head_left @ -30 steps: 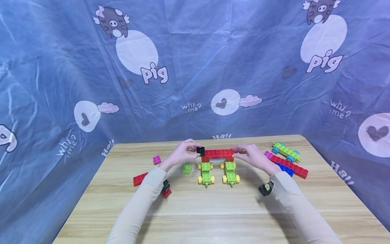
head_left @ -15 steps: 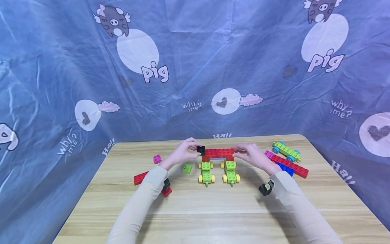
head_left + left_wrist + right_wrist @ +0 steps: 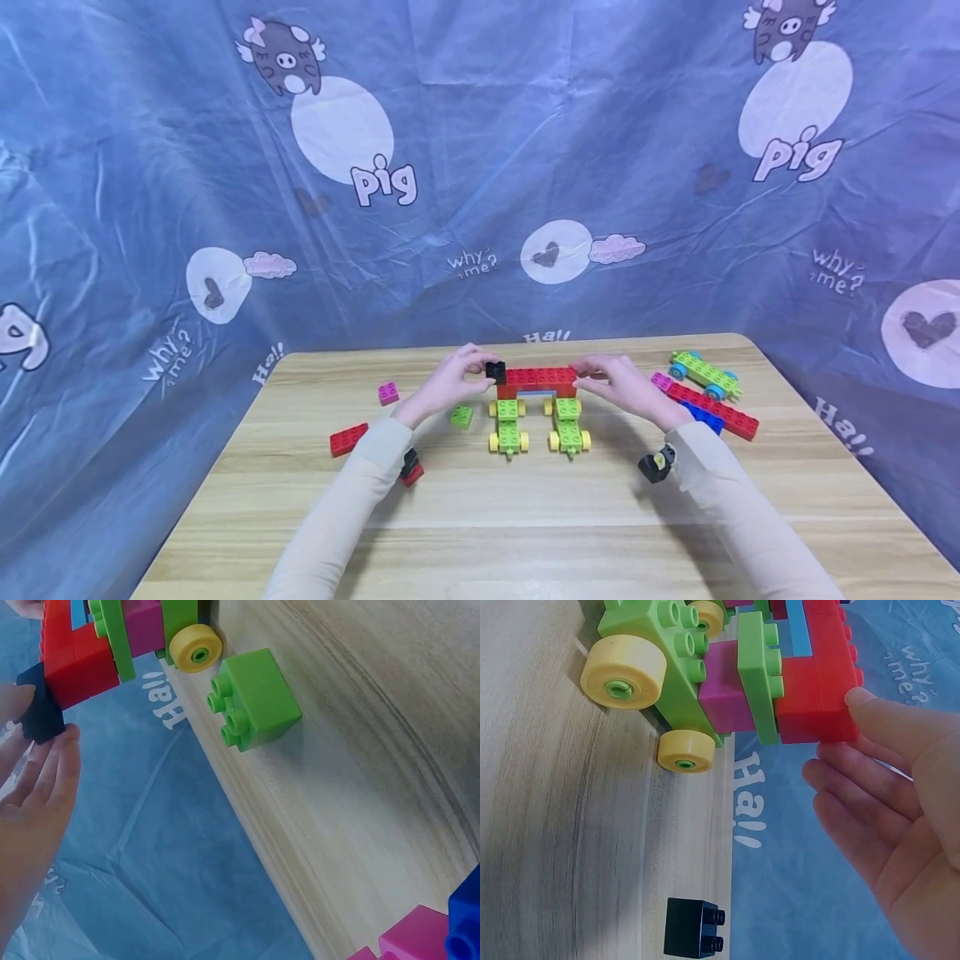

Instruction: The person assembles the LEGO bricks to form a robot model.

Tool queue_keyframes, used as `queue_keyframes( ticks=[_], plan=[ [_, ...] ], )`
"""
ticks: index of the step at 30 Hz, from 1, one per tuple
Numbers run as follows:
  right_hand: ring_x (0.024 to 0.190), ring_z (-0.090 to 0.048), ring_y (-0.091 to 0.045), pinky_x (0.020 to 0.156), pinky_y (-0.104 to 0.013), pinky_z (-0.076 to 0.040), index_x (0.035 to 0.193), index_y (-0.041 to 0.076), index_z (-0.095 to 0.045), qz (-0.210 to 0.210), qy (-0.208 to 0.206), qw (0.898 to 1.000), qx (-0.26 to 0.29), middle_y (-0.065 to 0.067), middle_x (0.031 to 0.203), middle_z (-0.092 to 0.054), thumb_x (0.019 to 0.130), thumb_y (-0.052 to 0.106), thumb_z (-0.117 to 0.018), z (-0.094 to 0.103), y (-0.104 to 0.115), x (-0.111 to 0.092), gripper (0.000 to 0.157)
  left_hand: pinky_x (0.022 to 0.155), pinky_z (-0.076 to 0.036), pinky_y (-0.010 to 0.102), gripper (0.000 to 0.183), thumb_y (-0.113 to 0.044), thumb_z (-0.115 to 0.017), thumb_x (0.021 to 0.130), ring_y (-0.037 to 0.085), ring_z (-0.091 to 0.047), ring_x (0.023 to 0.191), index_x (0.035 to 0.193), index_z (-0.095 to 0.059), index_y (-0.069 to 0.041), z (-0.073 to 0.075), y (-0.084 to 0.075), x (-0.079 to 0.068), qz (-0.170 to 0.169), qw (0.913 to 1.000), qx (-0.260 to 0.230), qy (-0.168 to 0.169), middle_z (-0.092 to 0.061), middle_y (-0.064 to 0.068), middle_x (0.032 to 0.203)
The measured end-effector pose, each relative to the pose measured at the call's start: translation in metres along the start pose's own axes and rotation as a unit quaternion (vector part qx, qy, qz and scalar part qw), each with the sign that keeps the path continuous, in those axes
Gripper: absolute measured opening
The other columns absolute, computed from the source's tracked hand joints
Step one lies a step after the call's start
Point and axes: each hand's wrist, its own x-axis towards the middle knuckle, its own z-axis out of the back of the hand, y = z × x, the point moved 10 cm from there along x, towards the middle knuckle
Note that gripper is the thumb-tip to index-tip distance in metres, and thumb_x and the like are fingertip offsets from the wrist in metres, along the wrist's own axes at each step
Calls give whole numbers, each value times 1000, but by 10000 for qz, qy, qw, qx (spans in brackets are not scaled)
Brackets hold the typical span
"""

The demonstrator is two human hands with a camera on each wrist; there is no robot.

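Near the far edge of the worktop, a span of red bricks sits raised across two yellow-wheeled bases, a magenta brick and a green plate stacked beneath its right end. At the left end, the left hand pinches a black block between thumb and fingers; it touches the red — whether it is joined, I cannot tell. The right hand grips the opposite end, thumb on one side and fingertips on the other, leaving only a brick's thickness between them. Just left of the bases lies a loose green brick; well off to the right, a blue-wheeled base stands beside a long red strip — a blue brick near that.
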Motion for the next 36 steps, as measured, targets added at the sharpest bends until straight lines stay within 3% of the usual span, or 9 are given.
queue_keyframes(
  ticks=[7, 13, 22, 29, 36],
  plan=[
    [98, -66, -26, 85, -41, -56, 118, 2, -62, 15, 51, 10000, -45, -14, 110, -69, 89, 22, -64, -2, 3, -1, 35, 94, -52, 32, 41, -19, -68, 84, 21, -61, 103, 123, -59, -12, 1, 1, -3, -85, 9998, -131, -116, -58, 4, 115],
    [100, -66, -27, 85, -42, -55, 119, 3, -62, 41, 49, 9998, -196, -15, 113, -68, 89, 22, -63, 7, 3, -5, 35, 93, -53, 31, 43, -19, -69, 84, 21, -62, 101, 123, -58, -5, 3, 5, -3, -135, 9982, -559, -166, -61, 9, 116],
    [102, -65, -29, 85, -47, -54, 118, 4, -63, -475, -15, 9948, -900, -15, 113, -68, 90, 25, -63, 24, -24, -17, 35, 89, -54, 26, 40, -22, -66, 87, 20, -64, 98, 121, -60, -3, 5, 14, -5, 59, 9975, -679, -198, -66, 10, 110],
    [102, -64, -35, 87, -49, -52, 114, 0, -64, -722, 174, 9895, -1242, -18, 109, -68, 88, 23, -64, 17, -43, -29, 34, 89, -54, 25, 36, -22, -65, 87, 18, -65, 96, 119, -62, -7, 6, 14, -5, 99, 9977, -641, -200, -68, 8, 108],
    [95, -66, -33, 83, -48, -53, 107, 0, -66, -563, 260, 9894, -1311, -16, 101, -70, 84, 17, -68, 9, -44, -36, 29, 90, -53, 28, 36, -25, -64, 88, 17, -64, 97, 120, -61, -8, 6, 14, -6, 100, 9982, -572, -153, -67, 7, 110]
  ],
)
